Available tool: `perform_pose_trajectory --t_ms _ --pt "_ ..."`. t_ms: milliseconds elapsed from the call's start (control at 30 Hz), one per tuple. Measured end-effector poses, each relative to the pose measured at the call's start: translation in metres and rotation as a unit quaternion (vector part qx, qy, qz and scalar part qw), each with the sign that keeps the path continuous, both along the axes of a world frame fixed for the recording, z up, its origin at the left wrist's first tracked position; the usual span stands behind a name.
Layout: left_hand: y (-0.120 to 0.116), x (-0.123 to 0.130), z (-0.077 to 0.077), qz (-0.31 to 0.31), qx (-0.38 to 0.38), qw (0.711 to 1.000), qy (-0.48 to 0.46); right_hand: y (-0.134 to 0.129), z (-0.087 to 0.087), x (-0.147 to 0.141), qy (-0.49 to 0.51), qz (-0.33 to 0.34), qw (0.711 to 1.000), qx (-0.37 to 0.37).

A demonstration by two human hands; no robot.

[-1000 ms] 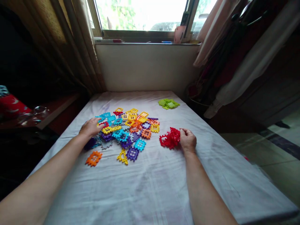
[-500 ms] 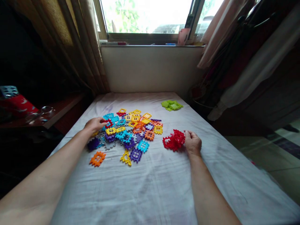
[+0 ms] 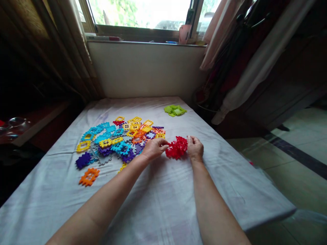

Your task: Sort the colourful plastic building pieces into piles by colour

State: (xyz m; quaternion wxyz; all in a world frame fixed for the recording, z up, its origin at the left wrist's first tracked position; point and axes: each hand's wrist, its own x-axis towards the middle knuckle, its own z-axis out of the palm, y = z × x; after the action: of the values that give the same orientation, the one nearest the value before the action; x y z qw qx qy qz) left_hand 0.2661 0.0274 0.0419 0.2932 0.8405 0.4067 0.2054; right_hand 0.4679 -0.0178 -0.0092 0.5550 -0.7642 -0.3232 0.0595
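Observation:
A heap of red plastic interlocking tiles (image 3: 178, 146) lies on the sheet between my two hands. My left hand (image 3: 154, 149) reaches in from the left, thumb and fingers pinched on a red tile at the heap's left edge. On the other side, the curled fingers of my right hand (image 3: 195, 148) grip the heap's right edge; the fingertips are partly hidden. Left of my left hand spreads a mixed pile of tiles, with blue tiles (image 3: 104, 132), yellow tiles (image 3: 136, 125) and a dark purple tile (image 3: 83, 160). My left forearm covers part of that pile's near side.
A small stack of lime-green tiles (image 3: 175, 110) rests farther back on the white sheet (image 3: 153, 204). One orange tile (image 3: 89, 177) lies apart at the near left. Curtains (image 3: 61, 51) hang at left, garments (image 3: 240, 85) at right, and a window sill (image 3: 145, 42) runs behind.
My left hand has moved right, from the mixed pile to the red heap, carrying a red tile. My right hand stays at the heap. The view has turned slightly right.

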Motion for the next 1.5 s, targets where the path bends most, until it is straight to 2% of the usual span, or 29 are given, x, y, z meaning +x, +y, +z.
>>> perform_pose_trajectory --t_ms 133,233,300,433,500,633,800,1067,1233,1367,1500 --pt "-0.003 0.008 -0.003 0.02 0.054 0.998 0.024 -0.002 0.009 -0.008 -0.021 0.041 0.999 -0.017" --pt "0.0 -0.006 -0.001 0.03 0.083 0.995 0.039 -0.012 0.016 -0.025 -0.127 0.072 0.988 -0.051" --pt "0.001 -0.02 0.0 0.03 0.122 0.99 0.057 -0.022 0.02 -0.041 -0.215 0.098 0.967 -0.093" --pt "0.0 -0.053 -0.005 0.023 0.213 0.97 0.113 -0.036 0.023 -0.069 -0.325 0.163 0.913 -0.184" --pt "0.001 -0.071 -0.008 0.034 0.233 0.966 0.109 -0.036 0.022 -0.074 -0.345 0.172 0.9 -0.205" --pt "0.012 -0.117 -0.009 0.118 0.271 0.952 0.081 -0.018 0.019 -0.065 -0.358 0.149 0.901 -0.193" --pt "0.035 -0.186 -0.003 0.249 0.301 0.918 0.067 0.022 0.016 -0.035 -0.362 0.109 0.902 -0.208" --pt "0.052 -0.262 -0.005 0.392 0.263 0.88 0.053 0.096 0.009 0.018 -0.348 0.056 0.909 -0.221" --pt "0.056 -0.289 -0.016 0.511 0.139 0.847 0.05 0.136 0.004 0.043 -0.329 0.025 0.916 -0.227" --pt "0.06 -0.293 -0.021 0.531 0.066 0.843 0.054 0.149 -0.001 0.051 -0.328 0.007 0.921 -0.213" --pt "0.063 -0.292 -0.023 0.515 0.071 0.852 0.058 0.146 0.001 0.049 -0.34 -0.012 0.918 -0.202"
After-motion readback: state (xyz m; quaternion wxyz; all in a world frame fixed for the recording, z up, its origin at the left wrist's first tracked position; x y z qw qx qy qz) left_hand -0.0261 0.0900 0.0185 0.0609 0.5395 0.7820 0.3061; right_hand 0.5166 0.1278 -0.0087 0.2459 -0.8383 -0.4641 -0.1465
